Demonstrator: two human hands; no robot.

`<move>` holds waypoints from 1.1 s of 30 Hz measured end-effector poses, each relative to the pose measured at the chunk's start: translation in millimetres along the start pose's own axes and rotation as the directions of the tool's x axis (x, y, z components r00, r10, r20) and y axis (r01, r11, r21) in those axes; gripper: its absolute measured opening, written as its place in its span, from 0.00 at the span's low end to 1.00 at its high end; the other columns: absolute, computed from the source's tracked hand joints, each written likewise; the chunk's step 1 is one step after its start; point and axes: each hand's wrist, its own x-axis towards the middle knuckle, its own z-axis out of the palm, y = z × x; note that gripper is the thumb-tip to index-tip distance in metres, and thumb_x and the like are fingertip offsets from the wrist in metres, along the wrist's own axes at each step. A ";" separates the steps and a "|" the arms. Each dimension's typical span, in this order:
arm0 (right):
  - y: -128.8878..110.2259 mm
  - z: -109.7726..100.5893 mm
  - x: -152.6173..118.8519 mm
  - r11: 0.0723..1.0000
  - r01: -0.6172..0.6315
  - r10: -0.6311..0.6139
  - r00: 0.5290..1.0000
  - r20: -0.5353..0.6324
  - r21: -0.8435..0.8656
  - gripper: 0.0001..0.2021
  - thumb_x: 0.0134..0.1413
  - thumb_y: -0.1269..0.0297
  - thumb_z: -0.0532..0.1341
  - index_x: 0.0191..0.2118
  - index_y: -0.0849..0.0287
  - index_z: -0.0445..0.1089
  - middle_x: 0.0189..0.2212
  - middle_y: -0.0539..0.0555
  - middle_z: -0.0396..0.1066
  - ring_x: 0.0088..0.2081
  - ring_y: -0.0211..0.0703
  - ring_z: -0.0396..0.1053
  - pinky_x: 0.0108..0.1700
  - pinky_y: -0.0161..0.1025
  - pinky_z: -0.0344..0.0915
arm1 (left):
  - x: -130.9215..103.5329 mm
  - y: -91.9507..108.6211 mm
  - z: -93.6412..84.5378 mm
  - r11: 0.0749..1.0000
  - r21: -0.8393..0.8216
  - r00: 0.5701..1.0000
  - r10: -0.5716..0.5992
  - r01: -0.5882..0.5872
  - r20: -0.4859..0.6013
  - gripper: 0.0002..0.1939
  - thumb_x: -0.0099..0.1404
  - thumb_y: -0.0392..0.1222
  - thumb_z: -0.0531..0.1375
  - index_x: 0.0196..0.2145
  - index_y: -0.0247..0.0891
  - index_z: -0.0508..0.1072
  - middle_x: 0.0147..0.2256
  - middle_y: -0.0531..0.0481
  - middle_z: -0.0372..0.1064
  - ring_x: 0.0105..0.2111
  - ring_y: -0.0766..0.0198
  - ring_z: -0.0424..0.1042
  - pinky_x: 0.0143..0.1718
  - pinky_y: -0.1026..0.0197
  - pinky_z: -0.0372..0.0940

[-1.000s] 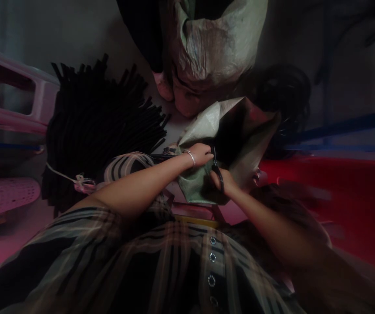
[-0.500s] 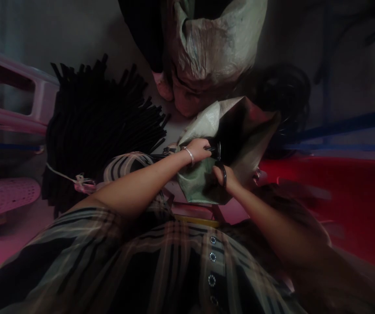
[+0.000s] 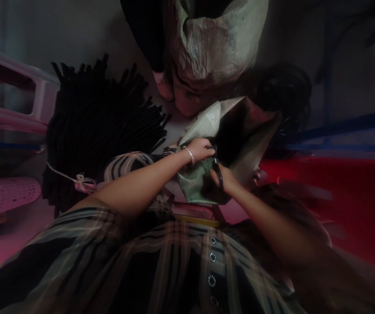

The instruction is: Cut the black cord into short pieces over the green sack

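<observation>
My left hand (image 3: 203, 149), with a bangle on its wrist, is closed around a small black ribbed piece (image 3: 210, 148), mostly hidden by the fingers. My right hand (image 3: 227, 179) grips a pair of scissors (image 3: 215, 161) by its black handles. The blades point up to the black piece at my left fingertips and look nearly closed. Both hands are over the mouth of an open pale sack (image 3: 200, 185), whose inside is dark.
A large tied bundle of black strips (image 3: 99, 135) lies at left. A bigger full sack (image 3: 213, 48) stands beyond. Pink plastic furniture (image 3: 43, 104) and a perforated pink basket (image 3: 7, 195) are on the left; a red surface (image 3: 353, 205) and blue bars (image 3: 353, 124) on the right.
The scissors have moved slightly left and their blades have come together at the black piece. Less of that piece now shows beyond my left fingers. The left hand has barely shifted.
</observation>
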 end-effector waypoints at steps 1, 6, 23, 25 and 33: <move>-0.1 -0.4 -0.2 1.000 0.002 -0.002 1.000 -0.001 -0.014 0.14 0.57 0.56 0.51 0.40 0.60 0.65 0.35 0.58 0.72 0.34 0.43 0.68 0.34 0.35 0.59 | 0.5 -0.3 -0.2 1.000 -0.003 1.000 -0.001 0.001 0.003 0.09 0.54 0.41 0.57 0.29 0.33 0.74 0.19 0.54 0.67 0.18 0.71 0.63 0.22 0.68 0.57; 3.8 2.8 0.3 0.999 0.029 -0.030 0.999 -0.026 -0.042 0.14 0.57 0.56 0.51 0.40 0.61 0.66 0.35 0.59 0.72 0.35 0.45 0.69 0.34 0.35 0.58 | 0.0 0.5 -1.7 0.999 0.043 0.998 0.018 -0.021 0.067 0.09 0.54 0.41 0.57 0.29 0.33 0.74 0.20 0.53 0.68 0.19 0.70 0.64 0.22 0.68 0.58; 7.8 9.3 -3.2 0.999 0.007 -0.005 0.998 -0.060 0.040 0.13 0.54 0.58 0.52 0.27 0.60 0.68 0.22 0.53 0.68 0.26 0.38 0.65 0.26 0.32 0.52 | -4.0 7.5 -6.3 0.925 0.379 0.999 0.043 -0.039 -0.002 0.12 0.56 0.43 0.56 0.28 0.34 0.77 0.20 0.52 0.68 0.26 0.67 0.67 0.30 0.66 0.59; 6.5 9.5 -4.8 1.000 0.016 -0.015 0.998 -0.067 0.017 0.13 0.54 0.58 0.52 0.29 0.61 0.68 0.24 0.54 0.69 0.27 0.39 0.66 0.27 0.32 0.53 | -4.7 7.5 -5.3 0.909 0.413 0.998 0.056 -0.053 0.005 0.11 0.57 0.43 0.56 0.28 0.34 0.77 0.21 0.52 0.69 0.27 0.66 0.68 0.31 0.67 0.59; 1.9 8.7 -8.4 0.998 0.008 -0.010 0.999 -0.036 -0.057 0.13 0.55 0.60 0.52 0.32 0.62 0.70 0.27 0.57 0.71 0.27 0.40 0.67 0.28 0.33 0.53 | -4.3 3.6 -1.7 0.879 0.470 0.996 0.063 -0.082 0.055 0.11 0.57 0.43 0.56 0.27 0.35 0.76 0.20 0.53 0.68 0.25 0.68 0.66 0.29 0.67 0.58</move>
